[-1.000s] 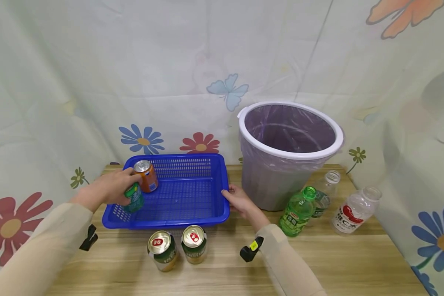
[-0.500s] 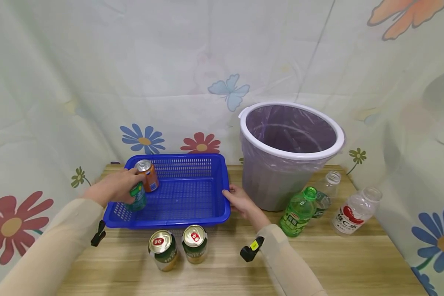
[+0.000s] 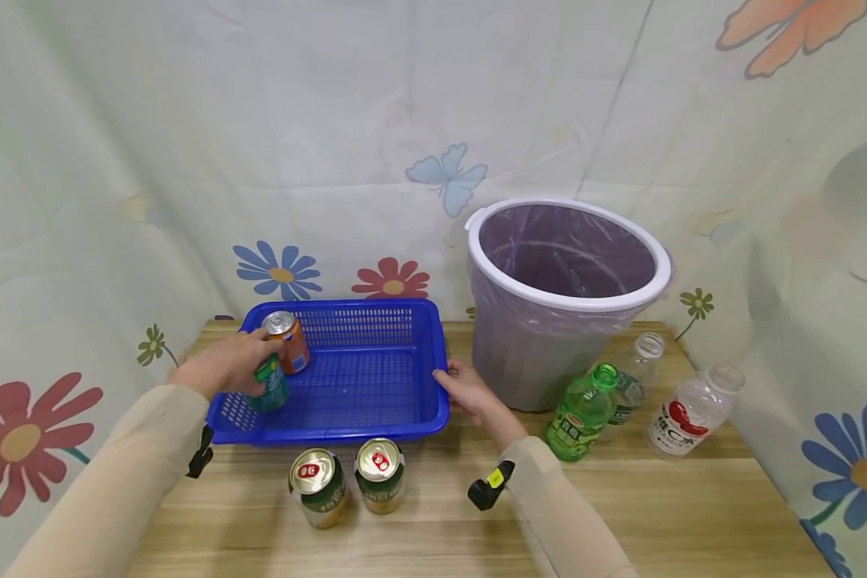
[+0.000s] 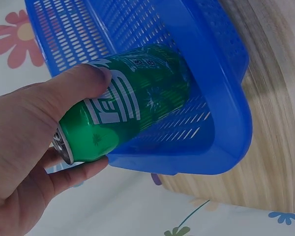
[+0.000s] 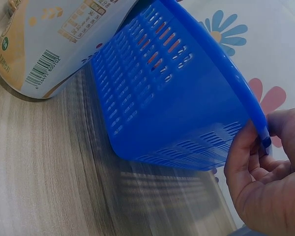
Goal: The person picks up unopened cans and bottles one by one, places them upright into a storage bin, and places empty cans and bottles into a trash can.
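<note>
Inside the left end of the blue plastic basket [image 3: 361, 377], my left hand [image 3: 227, 363] grips a green soda can [image 3: 271, 385] near its top. In the left wrist view, thumb and fingers wrap the green can [image 4: 132, 98], whose lower end is within the basket wall. An orange can [image 3: 294, 345] stands upright just behind it in the basket. My right hand [image 3: 468, 391] pinches the basket's right rim; the right wrist view shows thumb and fingers on either side of that rim [image 5: 258, 120]. In front of the basket stand two dark green and gold cans [image 3: 319, 490].
A grey trash bin [image 3: 527, 361] with a white rim and purple liner stands right of the basket. Beside it are a green bottle [image 3: 581, 417], a clear bottle [image 3: 639, 365] and a clear bottle with a red-and-white label [image 3: 686, 421]. A patterned curtain [image 3: 332, 160] hangs behind.
My left hand and the green can have shifted slightly rightward within the basket, and the left forearm has moved right a little. My right hand keeps its hold on the rim.
</note>
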`<state>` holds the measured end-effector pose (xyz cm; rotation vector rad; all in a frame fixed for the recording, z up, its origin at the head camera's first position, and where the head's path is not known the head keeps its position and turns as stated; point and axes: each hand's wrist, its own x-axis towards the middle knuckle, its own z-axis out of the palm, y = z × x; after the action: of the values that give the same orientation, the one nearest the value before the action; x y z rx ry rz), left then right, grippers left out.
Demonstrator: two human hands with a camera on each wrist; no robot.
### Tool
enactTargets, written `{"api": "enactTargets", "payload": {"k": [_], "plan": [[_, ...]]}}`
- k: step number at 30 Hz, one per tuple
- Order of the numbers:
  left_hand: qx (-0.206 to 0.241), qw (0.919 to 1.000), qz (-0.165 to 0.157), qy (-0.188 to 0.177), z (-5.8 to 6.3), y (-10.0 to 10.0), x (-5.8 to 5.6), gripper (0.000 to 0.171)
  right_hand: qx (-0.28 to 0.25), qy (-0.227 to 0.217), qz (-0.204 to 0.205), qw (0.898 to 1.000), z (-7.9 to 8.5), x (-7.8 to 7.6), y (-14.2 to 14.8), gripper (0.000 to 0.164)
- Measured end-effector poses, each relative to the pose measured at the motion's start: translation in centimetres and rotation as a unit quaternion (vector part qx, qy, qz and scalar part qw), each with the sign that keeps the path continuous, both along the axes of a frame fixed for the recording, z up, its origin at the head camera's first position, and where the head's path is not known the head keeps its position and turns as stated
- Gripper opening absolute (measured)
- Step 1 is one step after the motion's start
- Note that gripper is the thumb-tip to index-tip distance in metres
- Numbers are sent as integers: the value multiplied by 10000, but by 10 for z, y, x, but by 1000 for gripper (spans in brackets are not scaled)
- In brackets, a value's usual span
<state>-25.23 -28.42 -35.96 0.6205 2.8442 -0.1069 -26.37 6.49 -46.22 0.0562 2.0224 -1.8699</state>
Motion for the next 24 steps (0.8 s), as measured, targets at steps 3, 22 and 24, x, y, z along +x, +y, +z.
{"api": "enactTargets", "payload": {"k": [3, 22, 24], "plan": [[96, 10000, -12, 23, -2, 0, -2, 57, 0, 18, -16, 10000, 0, 0, 0, 26], [536, 9979, 348, -127, -19, -1, -11, 61, -86, 121, 47, 9999, 2, 1, 0, 24], [558, 9979, 326, -73, -20, -1, -11, 59, -95, 150, 50, 9998, 2, 2, 0, 23]]}}
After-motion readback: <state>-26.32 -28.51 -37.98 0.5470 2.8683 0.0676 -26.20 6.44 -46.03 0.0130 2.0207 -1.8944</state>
